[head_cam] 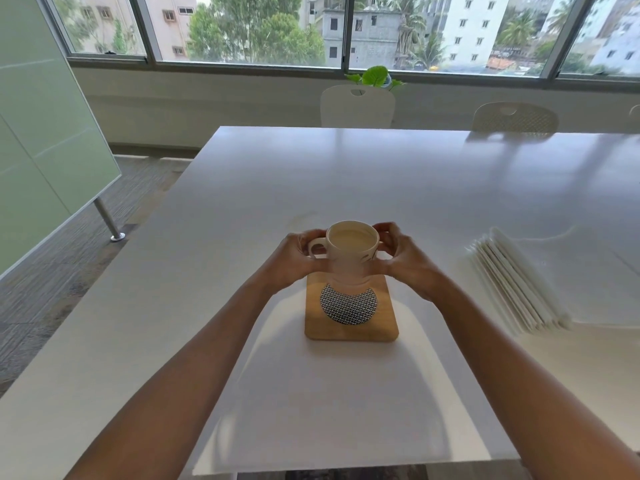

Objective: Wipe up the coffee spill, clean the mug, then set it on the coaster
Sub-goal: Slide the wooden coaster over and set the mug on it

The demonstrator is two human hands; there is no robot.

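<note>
Gripping one mug [351,247], two hands' fingers [313,237] close round it above one coaster [350,306].

A white, glossy tabletop [346,174] fills most of the view, its far half mirroring the window light and the chair backs beyond it. Near its middle lies a square wooden coaster [351,325] with rounded corners and a round black-and-white patterned inset. To the right of the coaster, well apart from it, lies a slumped stack of white paper napkins [516,285], fanned toward the near edge. Just beyond the coaster, slightly left, a faint pale ring-shaped smear [304,218] marks the surface.
</note>
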